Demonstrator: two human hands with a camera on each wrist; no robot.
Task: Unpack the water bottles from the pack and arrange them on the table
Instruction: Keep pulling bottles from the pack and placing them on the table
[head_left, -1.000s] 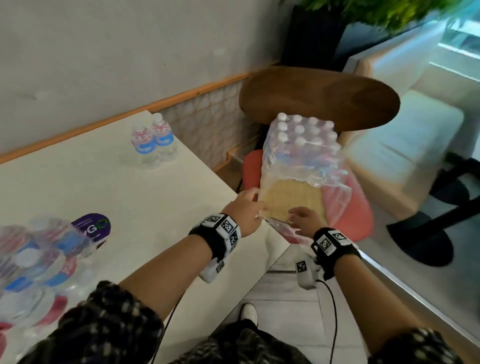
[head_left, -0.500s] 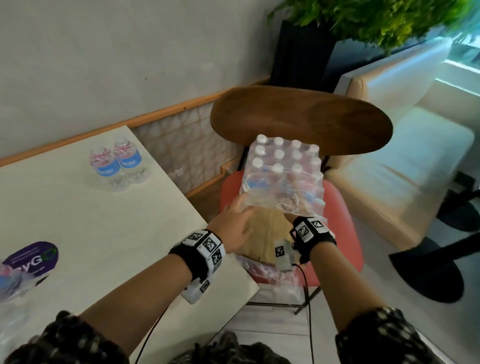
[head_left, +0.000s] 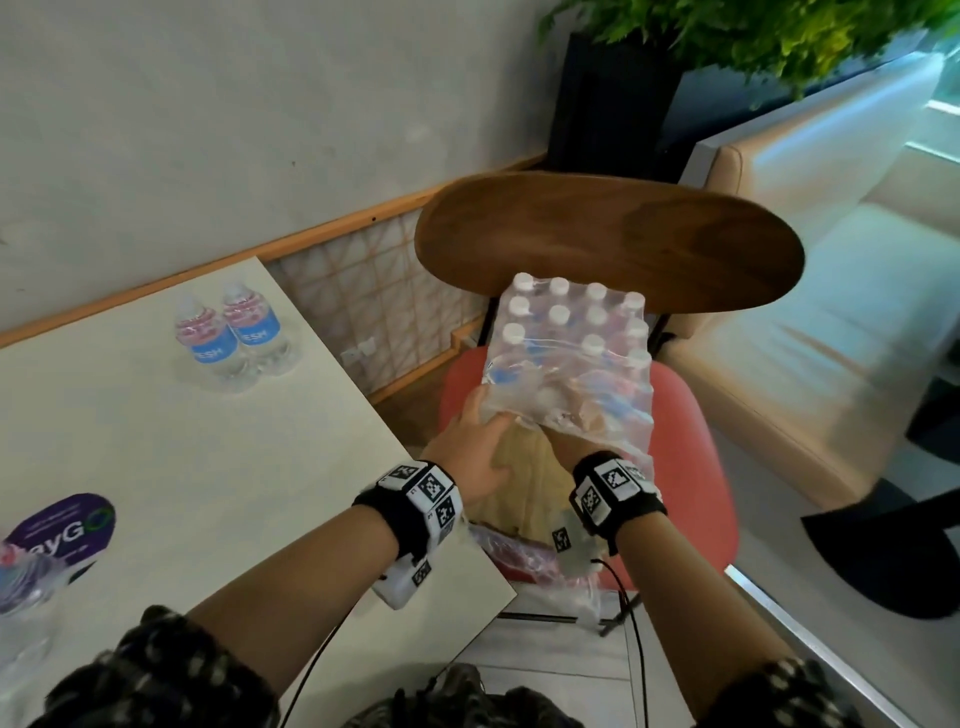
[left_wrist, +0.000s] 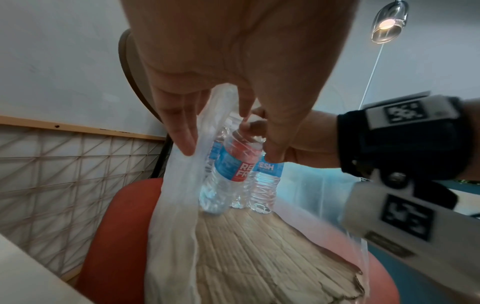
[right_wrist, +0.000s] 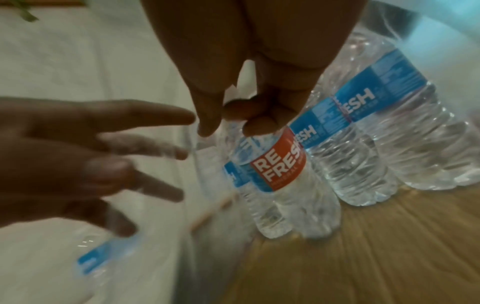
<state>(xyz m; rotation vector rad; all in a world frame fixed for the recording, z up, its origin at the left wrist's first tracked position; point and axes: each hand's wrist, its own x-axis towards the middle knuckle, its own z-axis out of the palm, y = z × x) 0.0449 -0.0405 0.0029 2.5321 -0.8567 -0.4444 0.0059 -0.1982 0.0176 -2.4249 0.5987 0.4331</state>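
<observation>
A shrink-wrapped pack of water bottles (head_left: 566, 353) stands on a cardboard tray (left_wrist: 259, 246) on a red chair seat (head_left: 691, 467). Its near end is torn open. My left hand (head_left: 467, 447) is at the left edge of the opening, and its straight fingers (left_wrist: 179, 133) hold the loose plastic film (left_wrist: 176, 205) aside. My right hand (right_wrist: 249, 121) reaches inside the wrap, its fingers curled round the top of an upright bottle with a red and blue label (right_wrist: 275, 164). Two unpacked bottles (head_left: 234, 338) stand side by side at the back of the white table (head_left: 156, 441).
The chair's wooden back (head_left: 608, 244) rises just behind the pack. A purple sticker (head_left: 62, 525) and crumpled plastic with bottles (head_left: 21, 582) lie at the table's left edge. A pale bench (head_left: 831, 338) is to the right and a tiled wall panel (head_left: 374, 306) to the left.
My right hand has gone from the tray's front edge into the torn wrap and taken hold of a bottle. The left hand has stayed at the wrap's left edge.
</observation>
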